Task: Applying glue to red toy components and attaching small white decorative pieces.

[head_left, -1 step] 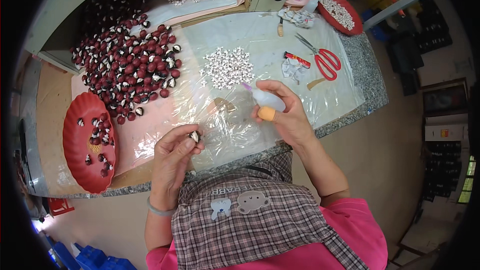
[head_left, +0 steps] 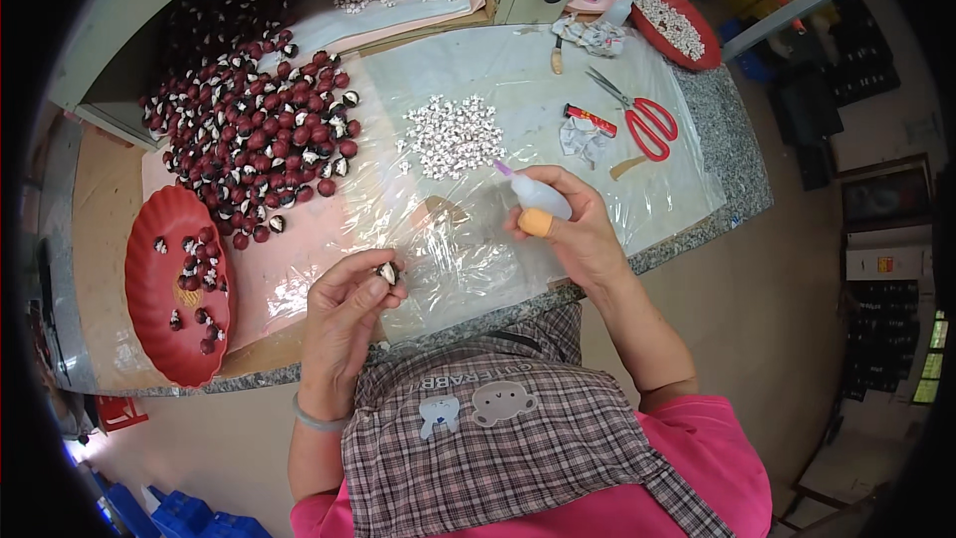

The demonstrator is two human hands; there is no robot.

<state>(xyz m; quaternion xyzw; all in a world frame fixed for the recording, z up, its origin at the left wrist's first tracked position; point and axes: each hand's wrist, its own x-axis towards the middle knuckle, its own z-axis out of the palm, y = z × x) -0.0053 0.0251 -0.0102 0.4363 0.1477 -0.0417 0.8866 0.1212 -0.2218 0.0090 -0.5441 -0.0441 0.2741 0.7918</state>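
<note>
Between the fingertips of my left hand (head_left: pixel 349 304) is a small round dark piece with a white patch (head_left: pixel 387 272), held just above the plastic sheet near the table's front edge. My right hand (head_left: pixel 573 229) grips a translucent squeeze bottle (head_left: pixel 541 196) whose purple nozzle points up and left. An orange cover (head_left: pixel 535 222) wraps the thumb of that hand. Beyond the nozzle lies a loose pile of small white pieces (head_left: pixel 453 137). To the left spreads a large heap of dark red and black balls with white bits (head_left: pixel 264 130).
A red scalloped tray (head_left: pixel 149 309) with several balls stands at the left edge. Red-handled scissors (head_left: pixel 652 128), a red tube (head_left: pixel 592 120) and crumpled paper (head_left: pixel 583 142) lie at right. Farther back are a small wooden-handled tool (head_left: pixel 557 62) and a red dish (head_left: pixel 709 52) of white pieces.
My right hand has shifted very slightly to the right with the squeeze bottle, its nozzle tipped a little higher. My left hand stays put with the small piece.
</note>
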